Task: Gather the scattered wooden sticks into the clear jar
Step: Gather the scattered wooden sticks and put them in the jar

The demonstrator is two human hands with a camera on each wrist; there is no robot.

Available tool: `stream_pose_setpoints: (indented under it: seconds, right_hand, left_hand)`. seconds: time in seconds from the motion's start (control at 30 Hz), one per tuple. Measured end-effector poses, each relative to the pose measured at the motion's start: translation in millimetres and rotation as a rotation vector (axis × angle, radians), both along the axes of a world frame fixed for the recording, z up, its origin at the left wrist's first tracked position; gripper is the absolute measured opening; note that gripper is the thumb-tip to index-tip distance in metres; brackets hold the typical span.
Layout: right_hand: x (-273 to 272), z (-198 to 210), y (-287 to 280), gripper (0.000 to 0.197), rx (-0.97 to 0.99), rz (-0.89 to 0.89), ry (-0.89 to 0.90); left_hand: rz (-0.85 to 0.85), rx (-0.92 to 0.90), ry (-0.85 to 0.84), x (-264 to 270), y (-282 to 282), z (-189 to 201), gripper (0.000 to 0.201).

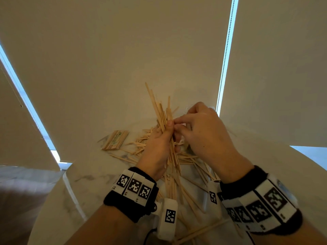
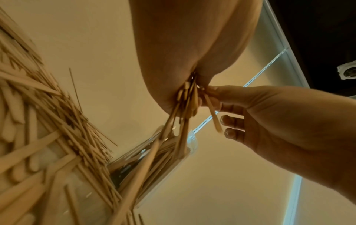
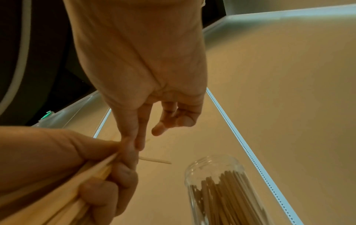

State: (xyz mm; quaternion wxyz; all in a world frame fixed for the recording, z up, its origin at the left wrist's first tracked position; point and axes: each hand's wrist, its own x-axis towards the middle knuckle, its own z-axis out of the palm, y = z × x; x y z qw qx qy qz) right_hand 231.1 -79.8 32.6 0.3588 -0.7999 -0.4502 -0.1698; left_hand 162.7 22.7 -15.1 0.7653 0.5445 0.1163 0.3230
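Observation:
My left hand (image 1: 169, 133) grips a bundle of thin wooden sticks (image 1: 163, 115) upright above the table, fanned out at the top. My right hand (image 1: 177, 123) is beside it, its thumb and forefinger pinching one stick (image 2: 212, 112) at the edge of the bundle; the other fingers hang loose. Many more sticks (image 1: 192, 167) lie scattered on the white table (image 1: 92, 181) below both hands. The clear jar (image 3: 212, 172) stands just beyond the right hand with several sticks inside. In the head view my right hand hides the jar.
A flat packet of sticks (image 1: 115, 140) lies on the table to the left of the pile. Pale roller blinds (image 1: 123, 59) with a bead chain (image 1: 223, 68) hang close behind the table. The table's curved edge (image 1: 69, 184) runs at the lower left.

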Motion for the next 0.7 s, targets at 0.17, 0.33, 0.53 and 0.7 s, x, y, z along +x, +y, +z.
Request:
stream_pose_setpoints:
  seconds: [0.17,0.33,0.53,0.7]
  right_hand:
    - [18,-1,-2,0.032,0.048,0.006,-0.075]
    - [24,1,-8,0.022,-0.055,-0.063,-0.208]
    - [33,12,-28,0.023,-0.036,-0.308,-0.120]
    - [5,19,-20,0.013,-0.230,0.131,0.237]
  left_hand:
    - [-0.155,-0.018,-0.058,-4,-8,6,0.023]
    - [-0.299,0.033,-0.067,-8,-10,6,0.029]
    - [-0.130,0.019,-0.093,-7,0,9,0.030]
    - [0.095,-0.046,-0.058,0,8,3,0.047]
